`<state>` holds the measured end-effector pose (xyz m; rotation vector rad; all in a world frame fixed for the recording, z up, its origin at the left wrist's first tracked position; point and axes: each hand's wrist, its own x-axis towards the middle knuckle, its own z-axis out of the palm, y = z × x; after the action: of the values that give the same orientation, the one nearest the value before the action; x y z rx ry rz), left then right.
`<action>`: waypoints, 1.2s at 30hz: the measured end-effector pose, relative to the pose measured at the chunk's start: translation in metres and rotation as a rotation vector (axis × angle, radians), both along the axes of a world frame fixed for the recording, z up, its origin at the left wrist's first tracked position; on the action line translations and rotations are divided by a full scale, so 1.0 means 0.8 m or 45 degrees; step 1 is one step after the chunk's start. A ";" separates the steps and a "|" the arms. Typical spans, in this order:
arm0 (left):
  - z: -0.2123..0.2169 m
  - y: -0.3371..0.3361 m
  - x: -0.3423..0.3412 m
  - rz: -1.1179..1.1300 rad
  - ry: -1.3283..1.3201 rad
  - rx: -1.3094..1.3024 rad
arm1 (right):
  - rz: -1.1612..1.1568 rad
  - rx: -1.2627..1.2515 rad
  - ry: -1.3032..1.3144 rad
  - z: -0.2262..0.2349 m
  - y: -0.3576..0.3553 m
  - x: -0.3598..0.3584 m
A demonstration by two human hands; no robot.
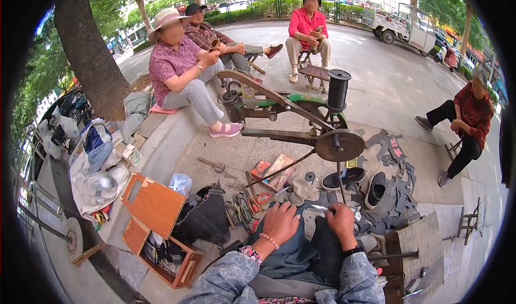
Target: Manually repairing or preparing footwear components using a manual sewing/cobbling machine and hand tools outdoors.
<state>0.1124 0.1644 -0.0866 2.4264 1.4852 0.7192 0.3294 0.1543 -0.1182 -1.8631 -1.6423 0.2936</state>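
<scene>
two sleeves (228, 274) (356, 276) lead to two hands (281, 224) (341, 221) over dark cloth (293, 254).

Head view: left fisheye, worn.
Aimed down and forward from head height: close above left hand (281, 224) and right hand (341, 220), past machine (288, 106) mid-range, out to white truck (416, 34) far off.

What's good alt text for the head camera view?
A person's left hand rests on dark cloth over their lap, the right hand close by with fingers curled, facing a metal sewing machine that bears a black spool. Hand tools, dark shoes and dark scraps lie on the pavement; four people sit nearby.
</scene>
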 end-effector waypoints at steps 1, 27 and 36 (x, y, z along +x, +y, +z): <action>-0.006 0.002 -0.002 -0.013 -0.009 0.049 | 0.005 -0.091 -0.045 -0.003 0.000 0.003; -0.017 -0.057 0.027 -0.478 0.327 0.019 | 0.104 -0.188 -0.193 0.012 -0.005 -0.007; -0.021 -0.058 0.029 -0.481 0.328 0.064 | 0.096 -0.184 -0.196 0.015 -0.009 -0.005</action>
<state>0.1357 0.1179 -0.1031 2.8085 1.0377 0.3796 0.3254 0.1473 -0.1064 -1.9753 -1.8416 0.3145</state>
